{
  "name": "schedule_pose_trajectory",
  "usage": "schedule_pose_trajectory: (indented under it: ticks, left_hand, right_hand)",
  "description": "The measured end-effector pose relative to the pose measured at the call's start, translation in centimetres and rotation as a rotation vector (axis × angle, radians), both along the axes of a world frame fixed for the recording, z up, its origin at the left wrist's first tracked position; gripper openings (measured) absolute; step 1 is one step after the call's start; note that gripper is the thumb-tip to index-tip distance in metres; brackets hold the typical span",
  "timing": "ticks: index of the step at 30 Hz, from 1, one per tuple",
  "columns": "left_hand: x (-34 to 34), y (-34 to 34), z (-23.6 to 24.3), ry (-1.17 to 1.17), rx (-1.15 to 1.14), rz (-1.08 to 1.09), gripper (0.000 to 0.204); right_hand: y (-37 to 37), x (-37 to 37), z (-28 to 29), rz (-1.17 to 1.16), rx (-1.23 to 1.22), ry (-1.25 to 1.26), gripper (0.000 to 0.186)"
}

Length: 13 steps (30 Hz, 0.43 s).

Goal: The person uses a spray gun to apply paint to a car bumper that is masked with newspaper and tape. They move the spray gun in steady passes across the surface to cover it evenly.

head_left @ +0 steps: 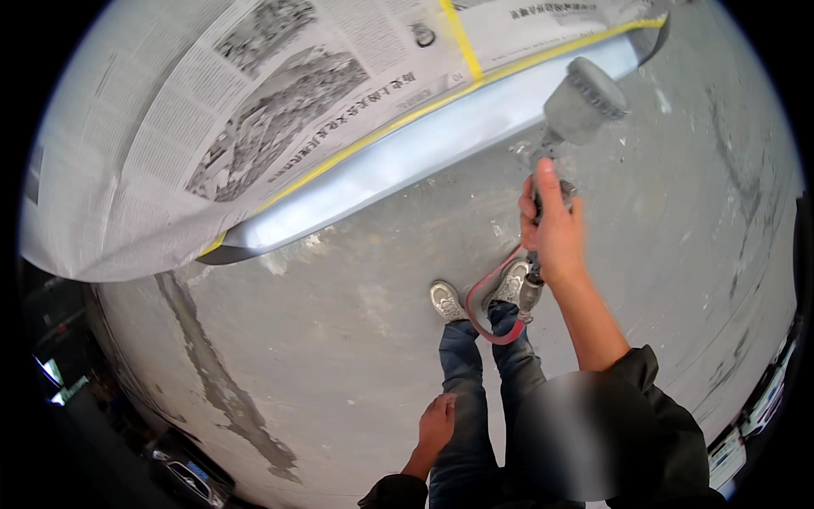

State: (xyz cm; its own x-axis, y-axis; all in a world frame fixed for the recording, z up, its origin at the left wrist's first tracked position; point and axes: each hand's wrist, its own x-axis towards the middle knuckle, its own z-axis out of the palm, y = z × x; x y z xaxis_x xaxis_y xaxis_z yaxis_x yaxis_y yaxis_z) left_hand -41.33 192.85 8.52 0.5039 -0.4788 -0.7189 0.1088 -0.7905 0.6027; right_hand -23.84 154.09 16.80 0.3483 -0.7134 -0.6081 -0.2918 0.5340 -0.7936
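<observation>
My right hand (pixel 555 222) is wrapped around the handle of a spray gun (pixel 543 174). A grey, paint-dusted cup (pixel 585 100) sits on top of the gun. The cup and nozzle end are in front of the right part of a shiny silver-white panel strip (pixel 407 165). From the gun's lower end a red hose (pixel 476 307) loops down by my shoes. My left hand (pixel 436 423) hangs beside my left thigh, its fingers loosely curled with nothing visible in them. Yellow masking tape (pixel 373 136) borders the strip along its upper edge.
Printed newspaper sheets (pixel 161 136) cover the surface above the tape. Underfoot is a stained grey concrete floor (pixel 356 331) with a dark cracked streak (pixel 216 373) at left. My shoes (pixel 447 301) stand a little back from the panel. Parked vehicles (pixel 188 479) show at the rim.
</observation>
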Motion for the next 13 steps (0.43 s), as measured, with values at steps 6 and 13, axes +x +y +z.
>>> schedule_pose_trajectory:
  ticks: [6,13]
  left_hand:
    - [-0.2,1.5,0.4,0.016,0.009,0.096,0.016]
    - [-0.4,2.4,0.9,0.016,0.002,0.148,0.017]
  right_hand:
    - [6.4,3.6,-0.9,0.243,0.052,0.032,0.055]
    - [9.3,5.5,0.6,0.489,0.269,-0.113,0.052]
